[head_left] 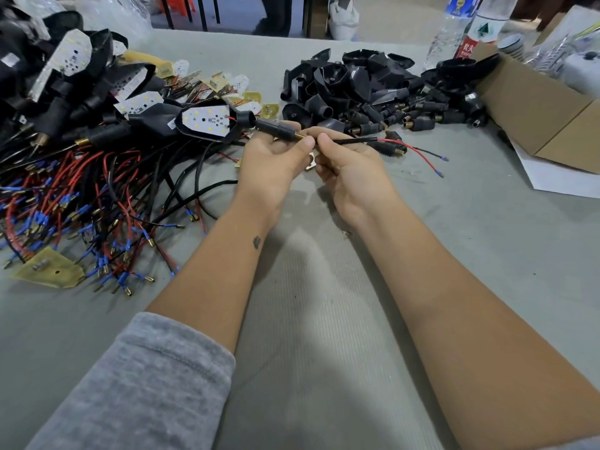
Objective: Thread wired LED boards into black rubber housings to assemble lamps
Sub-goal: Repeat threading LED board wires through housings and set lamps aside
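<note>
Left hand (276,164): palm up, fingers curled round the ribbed black rubber housing (224,123) holding a white LED board (205,120), far-centre.
Right hand (349,164): fingertips pinching the thin black sheathed wire (354,141) leaving its brass threaded stem (300,135).

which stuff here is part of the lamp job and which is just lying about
Job:
left hand
right hand
housing with LED board
cable
empty housings
finished lamps

Lying about:
water bottles
cardboard box
</note>
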### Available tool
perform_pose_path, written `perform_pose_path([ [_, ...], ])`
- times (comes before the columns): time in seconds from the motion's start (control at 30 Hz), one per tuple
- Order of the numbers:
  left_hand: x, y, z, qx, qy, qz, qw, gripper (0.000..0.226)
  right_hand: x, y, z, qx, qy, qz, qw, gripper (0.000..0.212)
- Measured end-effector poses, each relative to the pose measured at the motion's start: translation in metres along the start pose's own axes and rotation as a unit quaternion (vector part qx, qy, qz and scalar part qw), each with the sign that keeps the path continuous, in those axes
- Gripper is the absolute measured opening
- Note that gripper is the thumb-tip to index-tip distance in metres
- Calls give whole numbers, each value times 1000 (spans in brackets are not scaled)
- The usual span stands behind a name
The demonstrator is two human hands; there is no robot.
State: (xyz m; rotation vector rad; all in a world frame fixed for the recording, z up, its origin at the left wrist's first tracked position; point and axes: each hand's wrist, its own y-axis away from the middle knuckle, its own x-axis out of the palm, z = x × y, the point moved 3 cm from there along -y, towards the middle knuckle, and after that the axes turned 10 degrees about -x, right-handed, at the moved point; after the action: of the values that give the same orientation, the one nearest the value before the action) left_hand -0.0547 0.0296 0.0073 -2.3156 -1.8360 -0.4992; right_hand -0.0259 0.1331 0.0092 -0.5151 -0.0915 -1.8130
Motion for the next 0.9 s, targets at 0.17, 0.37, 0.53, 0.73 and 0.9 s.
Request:
perform_pose_path([
  [0.17, -3, 0, -1, 10, 47, -49, 998, 33, 3, 0, -2, 0, -4, 21, 1000, 19],
  [0.37, -12, -3, -4, 26, 38, -117, 992, 7, -3, -4, 1, 19, -74, -60, 995, 16],
  [0.53, -25, -7, -6, 4, 43, -144, 989, 21, -22, -7, 8, 20, -100, -155, 983, 32],
  [0.73, -28, -11, -7, -5, 100, -174, 980, 28, -23, -6, 7, -7, -38, -158, 987, 31],
  [0.9, -29, -10, -10, 10, 112, -182, 977, 36, -25, -7, 5, -11, -37, -186, 982, 32],
])
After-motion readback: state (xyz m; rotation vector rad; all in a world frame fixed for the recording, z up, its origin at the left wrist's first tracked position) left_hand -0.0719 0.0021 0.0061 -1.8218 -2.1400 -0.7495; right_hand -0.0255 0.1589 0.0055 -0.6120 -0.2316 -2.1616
